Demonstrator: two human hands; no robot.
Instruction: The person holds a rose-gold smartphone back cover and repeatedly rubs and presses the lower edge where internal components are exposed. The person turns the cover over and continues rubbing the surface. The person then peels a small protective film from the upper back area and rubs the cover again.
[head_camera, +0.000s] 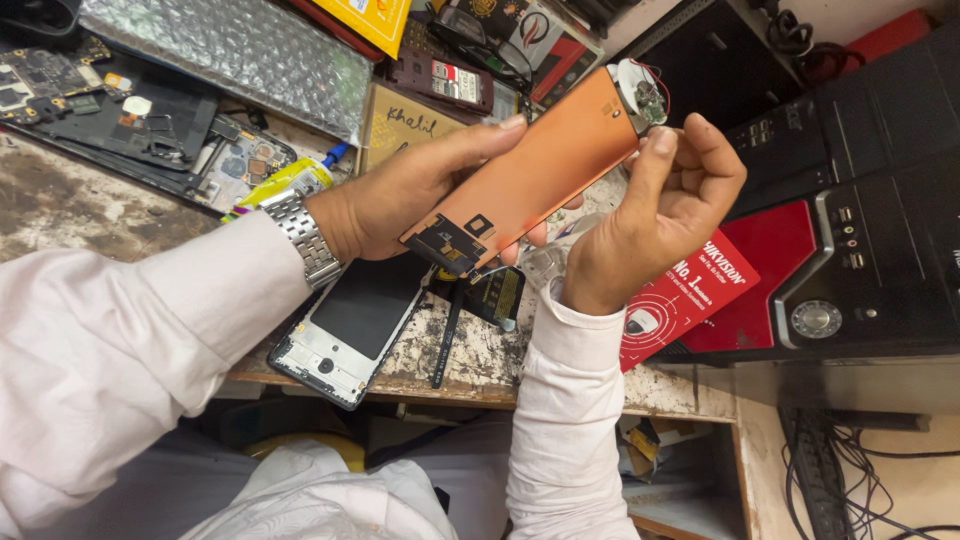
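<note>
While left hand (400, 200) holds orange panel (535, 165), right hand (660, 215) touches top.

Both white-sleeved forearms reach in from the near side. The left hand (400, 195), a metal watch at its wrist, is curled in a grip with thumb extended; the right hand (655, 215) is raised, fingers bent inward.

Two hands, left (400, 195) and right (665, 205); one orange panel (535, 165); one opened phone (350, 325) at lower centre; two computer towers (860, 240) at right.
</note>
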